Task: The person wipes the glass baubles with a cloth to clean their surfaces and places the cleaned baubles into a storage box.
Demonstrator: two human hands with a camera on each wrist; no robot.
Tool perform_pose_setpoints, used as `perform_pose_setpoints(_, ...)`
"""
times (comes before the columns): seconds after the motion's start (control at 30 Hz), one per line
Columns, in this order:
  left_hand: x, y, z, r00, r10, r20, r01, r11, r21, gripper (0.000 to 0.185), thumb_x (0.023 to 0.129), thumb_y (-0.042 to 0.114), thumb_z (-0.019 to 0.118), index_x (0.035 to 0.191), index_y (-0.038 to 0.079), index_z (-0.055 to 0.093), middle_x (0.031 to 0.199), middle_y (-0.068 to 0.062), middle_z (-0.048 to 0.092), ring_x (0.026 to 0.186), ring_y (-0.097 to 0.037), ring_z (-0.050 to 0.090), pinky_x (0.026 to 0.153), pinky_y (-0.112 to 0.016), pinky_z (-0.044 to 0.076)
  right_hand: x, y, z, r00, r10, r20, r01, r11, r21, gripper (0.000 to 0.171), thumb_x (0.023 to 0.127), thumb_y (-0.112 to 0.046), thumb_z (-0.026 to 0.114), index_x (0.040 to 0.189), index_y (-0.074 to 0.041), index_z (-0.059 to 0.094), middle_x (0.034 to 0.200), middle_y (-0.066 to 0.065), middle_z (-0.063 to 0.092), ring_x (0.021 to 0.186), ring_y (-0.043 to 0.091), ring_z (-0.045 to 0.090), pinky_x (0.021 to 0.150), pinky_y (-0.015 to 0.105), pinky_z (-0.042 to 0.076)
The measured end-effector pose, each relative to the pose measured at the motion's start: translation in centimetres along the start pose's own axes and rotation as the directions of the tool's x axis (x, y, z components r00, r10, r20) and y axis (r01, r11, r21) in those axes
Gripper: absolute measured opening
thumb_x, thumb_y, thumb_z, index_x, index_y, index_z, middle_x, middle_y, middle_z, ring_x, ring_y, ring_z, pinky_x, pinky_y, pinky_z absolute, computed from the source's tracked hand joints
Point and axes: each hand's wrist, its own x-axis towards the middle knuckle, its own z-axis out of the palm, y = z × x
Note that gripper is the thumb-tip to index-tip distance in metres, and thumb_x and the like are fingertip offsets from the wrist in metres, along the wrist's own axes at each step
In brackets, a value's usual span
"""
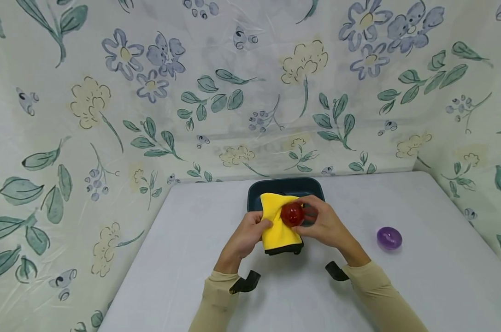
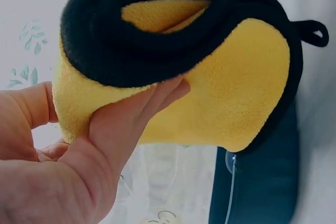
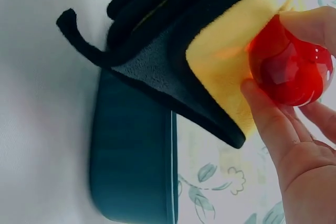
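My left hand (image 1: 249, 231) grips a folded yellow cloth (image 1: 278, 233) with a dark border and a small loop. Between the fingers and thumb of my right hand (image 1: 326, 222) is a shiny red ball (image 1: 292, 214), held against the cloth's yellow face. In the right wrist view the red ball (image 3: 291, 64) touches the yellow side, and the cloth's dark grey underside shows. The left wrist view has the cloth (image 2: 231, 87) folded over, its dark edge curving above my left hand (image 2: 100, 145); the ball is hidden there.
A dark teal tray (image 1: 254, 190) stands on the white table (image 1: 192, 258) behind the cloth, its inside partly covered by cloth and hands. To the right lies a shiny purple ball (image 1: 389, 238). Flower-patterned fabric (image 1: 233, 124) hangs behind the table and along its sides.
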Motion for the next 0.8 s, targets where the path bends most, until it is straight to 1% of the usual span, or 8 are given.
perform_pose_setpoints(0.13, -0.08, 0.1, 0.04, 1.0, 0.007, -0.001, -0.007, 1.0, 0.006, 0.036, 0.103, 0.01, 0.049, 0.132, -0.011, 0.058, 0.121, -0.024, 0.069, 0.089, -0.015, 0.071, 0.088, -0.035, 0.064, 0.04, 0.16, -0.02, 1.0, -0.011, 0.005, 0.012, 1.0, -0.027, 0.064, 0.077, -0.003, 0.087, 0.135, -0.005, 0.059, 0.132, 0.014, 0.062, 0.116, 0.035, 0.07, 0.097, 0.043, 0.06)
perform_pose_setpoints(0.3, -0.4, 0.46, -0.02, 1.0, 0.001, -0.019, -0.001, 1.0, 0.005, 0.037, 0.103, 0.01, 0.049, 0.134, -0.009, 0.057, 0.123, -0.024, 0.068, 0.092, -0.017, 0.071, 0.091, -0.039, 0.063, -0.01, 0.13, -0.13, 0.999, -0.034, -0.006, 0.032, 0.986, -0.166, 0.066, 0.077, -0.012, 0.09, 0.137, -0.005, 0.062, 0.133, 0.012, 0.067, 0.112, 0.029, 0.066, 0.096, 0.049, 0.06)
perform_pose_setpoints(0.4, -0.51, 0.61, -0.04, 1.0, -0.003, -0.022, 0.003, 1.0, -0.002, 0.037, 0.103, 0.011, 0.049, 0.134, -0.008, 0.057, 0.123, -0.024, 0.068, 0.092, -0.017, 0.072, 0.092, -0.039, 0.063, -0.07, 0.06, -0.23, 1.0, -0.028, 0.008, 0.03, 0.978, -0.208, 0.067, 0.077, -0.013, 0.09, 0.137, -0.004, 0.062, 0.133, 0.013, 0.069, 0.109, 0.026, 0.067, 0.096, 0.048, 0.06)
perform_pose_setpoints(0.5, -0.58, 0.62, -0.06, 1.0, 0.0, -0.019, 0.0, 1.0, -0.005, 0.038, 0.103, 0.011, 0.049, 0.134, -0.009, 0.057, 0.124, -0.024, 0.068, 0.092, -0.017, 0.072, 0.093, -0.039, 0.063, -0.05, -0.04, -0.24, 0.999, -0.007, 0.034, 0.014, 0.977, -0.212, 0.067, 0.078, -0.013, 0.089, 0.138, -0.004, 0.062, 0.131, 0.012, 0.07, 0.103, 0.022, 0.067, 0.095, 0.042, 0.061)
perform_pose_setpoints(0.6, -0.58, 0.61, -0.05, 1.0, -0.001, -0.024, 0.0, 1.0, -0.007, 0.038, 0.103, 0.011, 0.049, 0.135, -0.009, 0.056, 0.124, -0.025, 0.068, 0.092, -0.017, 0.071, 0.093, -0.039, 0.063, -0.04, -0.04, -0.22, 0.999, 0.009, 0.052, 0.002, 0.979, -0.205, 0.066, 0.078, -0.013, 0.088, 0.138, -0.005, 0.061, 0.13, 0.01, 0.07, 0.101, 0.019, 0.067, 0.095, 0.038, 0.061)
perform_pose_setpoints(0.8, -0.47, 0.61, -0.03, 0.999, 0.0, -0.046, 0.0, 1.0, 0.001, 0.037, 0.102, 0.01, 0.05, 0.134, -0.009, 0.057, 0.122, -0.025, 0.067, 0.09, -0.017, 0.07, 0.092, -0.039, 0.063, -0.08, -0.02, -0.31, 0.998, 0.011, 0.068, 0.001, 0.985, -0.175, 0.063, 0.078, -0.014, 0.088, 0.135, -0.005, 0.063, 0.128, 0.01, 0.071, 0.102, 0.019, 0.069, 0.094, 0.037, 0.062)
